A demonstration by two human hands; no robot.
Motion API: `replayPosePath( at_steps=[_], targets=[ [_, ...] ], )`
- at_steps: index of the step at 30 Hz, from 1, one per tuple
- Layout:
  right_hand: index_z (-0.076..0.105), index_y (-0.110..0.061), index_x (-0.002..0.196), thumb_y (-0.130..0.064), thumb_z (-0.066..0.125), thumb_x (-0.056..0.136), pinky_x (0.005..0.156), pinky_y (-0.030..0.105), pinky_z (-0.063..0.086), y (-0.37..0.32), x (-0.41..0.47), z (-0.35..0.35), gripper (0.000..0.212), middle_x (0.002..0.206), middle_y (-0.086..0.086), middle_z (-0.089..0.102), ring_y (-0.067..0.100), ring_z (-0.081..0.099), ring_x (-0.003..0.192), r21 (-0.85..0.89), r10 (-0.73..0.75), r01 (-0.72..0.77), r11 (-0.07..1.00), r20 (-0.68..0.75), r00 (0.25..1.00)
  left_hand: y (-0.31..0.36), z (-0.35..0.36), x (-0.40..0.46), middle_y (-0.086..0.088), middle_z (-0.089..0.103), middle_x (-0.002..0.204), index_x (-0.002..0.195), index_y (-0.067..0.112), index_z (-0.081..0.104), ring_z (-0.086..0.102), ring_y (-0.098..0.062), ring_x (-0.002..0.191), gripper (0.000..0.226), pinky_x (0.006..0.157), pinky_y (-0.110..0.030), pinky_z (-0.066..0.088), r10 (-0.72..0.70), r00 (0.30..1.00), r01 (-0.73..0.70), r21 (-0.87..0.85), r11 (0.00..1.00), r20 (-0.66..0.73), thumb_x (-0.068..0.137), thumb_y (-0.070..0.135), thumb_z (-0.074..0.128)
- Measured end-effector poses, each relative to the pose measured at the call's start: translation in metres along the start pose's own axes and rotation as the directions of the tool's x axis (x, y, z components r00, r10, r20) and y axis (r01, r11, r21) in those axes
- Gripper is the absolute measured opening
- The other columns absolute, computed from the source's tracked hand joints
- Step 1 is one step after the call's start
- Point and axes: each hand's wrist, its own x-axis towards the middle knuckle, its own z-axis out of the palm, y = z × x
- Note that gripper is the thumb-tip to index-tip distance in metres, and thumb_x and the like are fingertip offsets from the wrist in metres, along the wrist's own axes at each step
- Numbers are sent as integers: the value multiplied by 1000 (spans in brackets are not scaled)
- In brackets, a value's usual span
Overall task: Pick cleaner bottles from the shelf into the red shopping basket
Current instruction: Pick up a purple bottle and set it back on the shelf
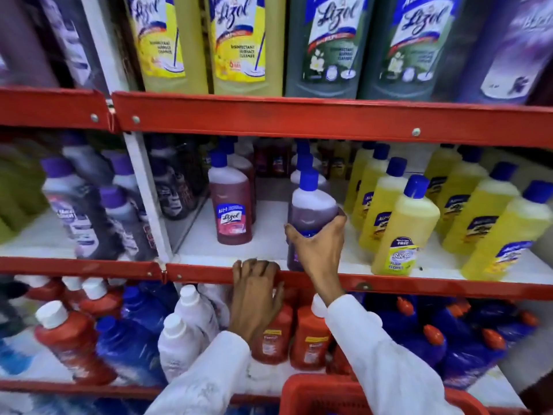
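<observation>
On the white middle shelf [269,235], the right hand [317,250] clamps a smooth plastic bottle [311,208] of dark purple liquid with a blue cap, at the shelf's front. The left hand [254,295] curls its fingers over the red metal rail [419,286]. A neighbouring red bottle [235,211] reads "Lizol". The red lattice basket [314,393] sits below.

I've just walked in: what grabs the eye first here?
The right hand grips a blue-capped purple bottle in the centre. Left of it, the left hand holds the red shelf rail, and a red basket shows at the bottom edge.
</observation>
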Motion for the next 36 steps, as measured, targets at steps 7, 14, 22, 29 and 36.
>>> replayPosePath(
  at_steps=[7, 14, 22, 29, 36],
  targets=[
    [45, -9, 122, -35, 84, 49, 67, 20, 50, -8, 13, -20, 87, 117, 9, 61, 28, 63, 102, 225, 76, -63, 972, -50, 996, -6, 7, -5, -3, 67, 111, 109, 22, 60, 48, -29, 110, 28, 109, -52, 19, 40, 999, -42, -79, 996, -32, 86, 38, 54],
    [71, -8, 94, -11, 70, 29, 66, 30, 55, -38, 18, -79, 65, 77, 7, 71, 22, 65, 68, 857, -161, -292, 425, 388, 907, -1, 10, -3, 2, 70, 98, 98, 25, 65, 54, -27, 99, 18, 104, -53, 29, 11, 998, -17, -118, 993, -56, 82, 33, 61],
    [47, -8, 108, -28, 60, 32, 69, 38, 40, -65, 11, -111, 80, 81, 6, 45, 27, 40, 73, 704, -610, -697, 133, 613, 502, -5, 18, -3, 3, 71, 97, 94, 26, 65, 57, -31, 96, 29, 101, -55, 31, -15, 1000, 12, -108, 994, -26, 75, 36, 45],
    [67, -3, 105, -14, 72, 36, 69, 34, 54, -57, 2, -141, 70, 85, 12, 67, 27, 63, 74, 822, -412, -481, 306, 570, 711, -5, 21, -1, 6, 71, 98, 93, 29, 64, 59, -28, 97, 24, 104, -54, 30, -40, 998, 36, -77, 996, -55, 84, 39, 44],
    [51, -25, 126, -43, 91, 46, 89, 42, 59, -44, -12, -130, 91, 120, -3, 66, 17, 65, 110, 334, -188, 128, 934, 154, 970, -6, 22, -1, 3, 71, 100, 96, 29, 65, 61, -30, 99, 23, 100, -57, 35, -41, 997, 35, -95, 995, -60, 83, 39, 49]
  ],
)
